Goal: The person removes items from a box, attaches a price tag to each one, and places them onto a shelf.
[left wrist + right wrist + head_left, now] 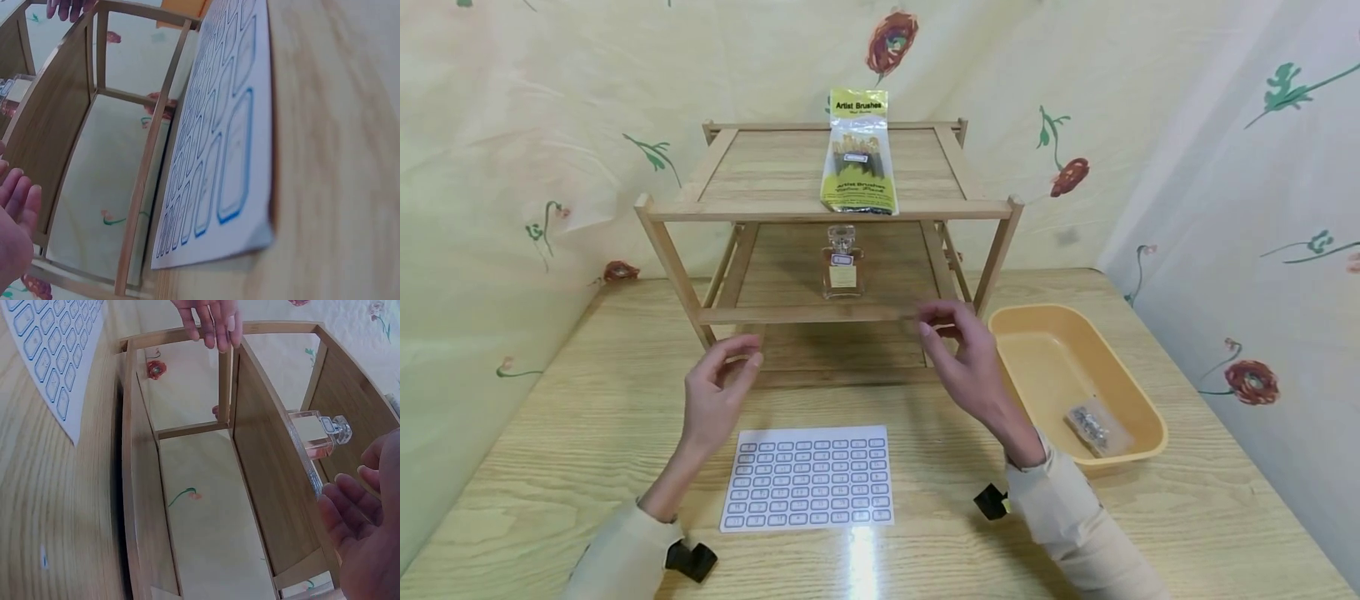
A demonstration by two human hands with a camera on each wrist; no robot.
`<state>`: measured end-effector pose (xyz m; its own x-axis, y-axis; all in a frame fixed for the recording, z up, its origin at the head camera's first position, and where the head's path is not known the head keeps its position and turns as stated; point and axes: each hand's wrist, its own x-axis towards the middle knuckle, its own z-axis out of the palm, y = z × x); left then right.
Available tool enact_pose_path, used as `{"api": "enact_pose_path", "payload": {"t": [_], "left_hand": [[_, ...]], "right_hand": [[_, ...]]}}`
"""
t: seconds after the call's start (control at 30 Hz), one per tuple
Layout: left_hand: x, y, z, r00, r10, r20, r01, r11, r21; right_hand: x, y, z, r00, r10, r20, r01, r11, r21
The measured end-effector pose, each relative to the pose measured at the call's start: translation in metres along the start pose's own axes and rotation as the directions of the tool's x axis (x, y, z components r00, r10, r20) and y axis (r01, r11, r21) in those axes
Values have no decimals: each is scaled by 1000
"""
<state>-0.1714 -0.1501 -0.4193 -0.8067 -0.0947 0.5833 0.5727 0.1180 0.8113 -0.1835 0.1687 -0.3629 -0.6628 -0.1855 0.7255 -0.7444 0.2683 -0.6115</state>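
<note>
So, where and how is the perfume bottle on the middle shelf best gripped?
Probably by the body of the perfume bottle, pinched across its two sides, coming from the front. It stands upright near the front edge of the middle shelf, the top shelf covers it from above, and its narrower cap might pull off.

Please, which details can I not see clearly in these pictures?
- Head view, white sheet: marks in boxes too small to read.
- Head view, small packet in yellow tub: contents too small to identify.
- Left wrist view, glass bottle: cut off by left edge.
- Right wrist view, right grip: cut off by right edge.
</note>
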Motion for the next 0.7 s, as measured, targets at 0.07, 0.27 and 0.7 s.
{"api": "enact_pose_path", "payload": {"t": [0.07,0.27,0.7], "left_hand": [[1,1,4,1000,-18,20,18,1000,-16],[0,2,14,996,-43,80,46,998,-38],[-4,6,35,978,-77,195,91,994,-65]], "right_hand": [[-2,0,-2,1000,10,-4,-10,1000,-1],[-6,1,-11,1000,26,3,-26,1000,-11],[-23,4,-30,997,76,-34,-79,992,-93]]}}
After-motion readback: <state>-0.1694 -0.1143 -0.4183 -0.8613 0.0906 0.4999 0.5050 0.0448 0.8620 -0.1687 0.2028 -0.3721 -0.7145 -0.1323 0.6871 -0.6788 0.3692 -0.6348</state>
